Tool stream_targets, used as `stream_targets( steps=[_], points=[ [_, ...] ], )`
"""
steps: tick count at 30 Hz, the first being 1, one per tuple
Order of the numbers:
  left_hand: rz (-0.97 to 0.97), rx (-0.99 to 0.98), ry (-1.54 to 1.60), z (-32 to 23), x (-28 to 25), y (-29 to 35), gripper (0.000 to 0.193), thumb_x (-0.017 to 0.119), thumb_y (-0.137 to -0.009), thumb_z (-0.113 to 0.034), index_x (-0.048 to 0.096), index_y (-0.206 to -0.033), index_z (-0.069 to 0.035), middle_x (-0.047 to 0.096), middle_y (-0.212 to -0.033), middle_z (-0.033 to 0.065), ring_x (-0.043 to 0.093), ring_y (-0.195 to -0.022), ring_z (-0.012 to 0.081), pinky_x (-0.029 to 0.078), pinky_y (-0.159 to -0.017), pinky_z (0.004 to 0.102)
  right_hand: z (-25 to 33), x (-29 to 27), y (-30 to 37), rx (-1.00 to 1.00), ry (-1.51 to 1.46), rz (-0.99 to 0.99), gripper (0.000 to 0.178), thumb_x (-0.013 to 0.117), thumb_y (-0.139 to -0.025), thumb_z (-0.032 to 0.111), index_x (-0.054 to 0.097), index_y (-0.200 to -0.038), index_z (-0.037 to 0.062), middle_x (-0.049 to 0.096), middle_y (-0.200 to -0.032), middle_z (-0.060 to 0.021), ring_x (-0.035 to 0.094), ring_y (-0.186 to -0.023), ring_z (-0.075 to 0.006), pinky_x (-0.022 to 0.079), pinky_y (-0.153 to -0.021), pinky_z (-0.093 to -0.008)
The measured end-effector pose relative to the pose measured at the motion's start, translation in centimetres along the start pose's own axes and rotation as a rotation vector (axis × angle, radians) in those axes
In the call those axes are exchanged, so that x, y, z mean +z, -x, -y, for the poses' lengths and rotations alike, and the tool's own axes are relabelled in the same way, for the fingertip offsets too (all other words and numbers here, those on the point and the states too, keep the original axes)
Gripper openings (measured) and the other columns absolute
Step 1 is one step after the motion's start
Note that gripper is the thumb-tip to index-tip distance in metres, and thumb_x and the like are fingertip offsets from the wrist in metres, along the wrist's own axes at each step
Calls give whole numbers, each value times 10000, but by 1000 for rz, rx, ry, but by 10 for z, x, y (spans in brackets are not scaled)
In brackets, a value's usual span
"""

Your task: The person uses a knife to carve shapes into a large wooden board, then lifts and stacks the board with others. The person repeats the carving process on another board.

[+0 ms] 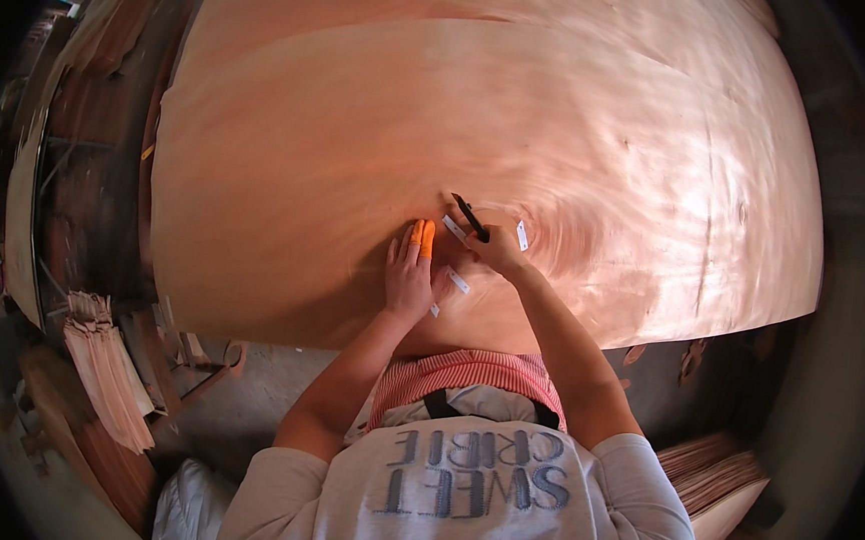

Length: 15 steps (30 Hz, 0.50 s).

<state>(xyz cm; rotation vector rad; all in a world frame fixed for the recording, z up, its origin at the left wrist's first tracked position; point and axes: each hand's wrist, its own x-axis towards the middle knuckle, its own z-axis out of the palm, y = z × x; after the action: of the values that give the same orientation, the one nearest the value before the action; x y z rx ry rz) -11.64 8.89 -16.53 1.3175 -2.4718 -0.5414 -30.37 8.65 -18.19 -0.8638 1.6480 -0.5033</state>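
A large thin sheet of reddish-brown wood veneer [288,190] spreads out before me, its grain swirling near my hands. My left hand [410,280] lies flat on it, fingers stretched forward, with orange covers on two of them. Just to its right, my right hand [499,252] is closed round a black utility knife [469,213], which points forward and left toward a small mark in the veneer. Small white strips lie around the hands: one strip [453,228] by the knife, another strip [522,235] right of it, and a third strip [459,280] between my forearms.
Bundled veneer strips [105,368] stand at the lower left, near a pale plastic bag [193,504]. At the lower right sits a stack of thin sheets [713,490]. Racks with dark boards [94,166] run along the left. Scraps lie on the floor under the sheet's near edge.
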Motion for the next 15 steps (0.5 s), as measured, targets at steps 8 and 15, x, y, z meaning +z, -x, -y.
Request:
stream_targets(
  steps=[8,15],
  points=[
    [157,90,-120,-9,8,-12,773,653,-677,-369,342,-1285,-7,327,-1328,124,243,-1276,236,164,-1041,478,-2,-7,11,-207,284,-19,161,581,-772,177,598,-812,22,596,-618,-88,571,-561,-162,437,-522,-290],
    [153,78,-131,-17,-4,-18,720,638,-704,-327,337,-1292,-41,356,-1316,118,297,-1249,230,195,-1029,446,4,-47,5,-157,331,-144,138,533,-817,138,582,-776,16,601,-641,-86,578,-567,-154,450,-538,-285]
  ],
)
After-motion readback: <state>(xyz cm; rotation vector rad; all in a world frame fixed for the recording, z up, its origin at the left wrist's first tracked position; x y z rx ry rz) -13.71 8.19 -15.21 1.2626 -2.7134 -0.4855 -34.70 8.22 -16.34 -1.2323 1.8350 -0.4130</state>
